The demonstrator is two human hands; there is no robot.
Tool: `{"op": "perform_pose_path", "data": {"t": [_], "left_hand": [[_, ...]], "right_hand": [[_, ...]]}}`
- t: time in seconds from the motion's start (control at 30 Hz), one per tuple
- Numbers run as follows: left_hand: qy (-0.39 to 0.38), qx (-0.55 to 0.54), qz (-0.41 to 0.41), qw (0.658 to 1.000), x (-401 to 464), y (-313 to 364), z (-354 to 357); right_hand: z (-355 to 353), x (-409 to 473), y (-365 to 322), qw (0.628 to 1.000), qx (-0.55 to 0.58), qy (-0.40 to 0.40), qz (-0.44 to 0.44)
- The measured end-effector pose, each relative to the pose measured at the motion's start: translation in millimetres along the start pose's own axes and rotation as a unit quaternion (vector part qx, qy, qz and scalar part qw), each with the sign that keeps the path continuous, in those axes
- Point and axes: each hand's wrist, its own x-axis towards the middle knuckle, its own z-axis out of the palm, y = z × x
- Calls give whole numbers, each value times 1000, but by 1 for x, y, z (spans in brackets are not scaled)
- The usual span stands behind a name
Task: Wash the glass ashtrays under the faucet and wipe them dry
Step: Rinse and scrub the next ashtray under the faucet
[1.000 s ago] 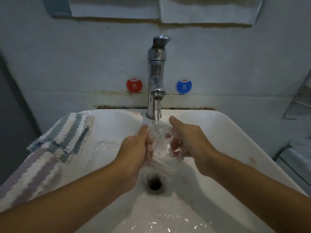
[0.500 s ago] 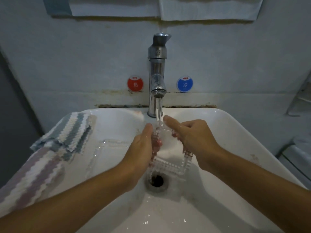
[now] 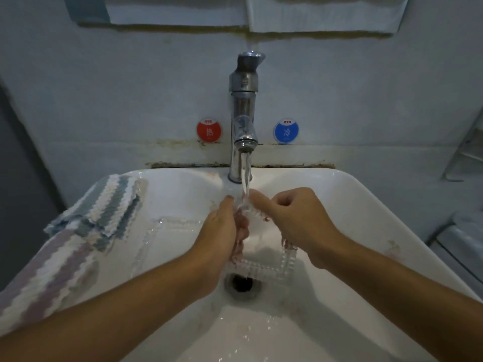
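A square clear glass ashtray (image 3: 264,266) with a beaded rim is held tilted over the drain, under the stream running from the chrome faucet (image 3: 244,113). My left hand (image 3: 222,231) grips its left edge, fingers behind the glass. My right hand (image 3: 290,218) pinches its upper right edge, fingers curled. A second glass ashtray (image 3: 162,239) lies on the basin's left slope, hard to make out against the white.
A striped cloth (image 3: 86,226) is draped over the left rim of the white sink (image 3: 366,205). The drain (image 3: 241,282) is open below the ashtray. Red (image 3: 209,130) and blue (image 3: 286,130) stickers flank the faucet. A metal rack (image 3: 467,152) stands at the right.
Both hands have turned the ashtray under the water, tilting it more upright. My right hand's fingers have curled in from a straighter reach.
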Motion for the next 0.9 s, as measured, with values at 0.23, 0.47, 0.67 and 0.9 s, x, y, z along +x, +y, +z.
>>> {"op": "perform_pose_path", "data": {"t": [0.23,0.47,0.67,0.9], "left_hand": [[-5,26,33,999,-2,-3,-1],[24,105,51,993,5,3,-4],[52,45,29,997,9,8,-4],[16,-207,-10,978,-5,-6,7]], "right_hand": [[0,-3,-6,996,44,51,58],[-14,1,-14,990,11,-79,113],[-4,1,-11,985,54,-18,165],[10,-7,-2,927,247,93,268]]}}
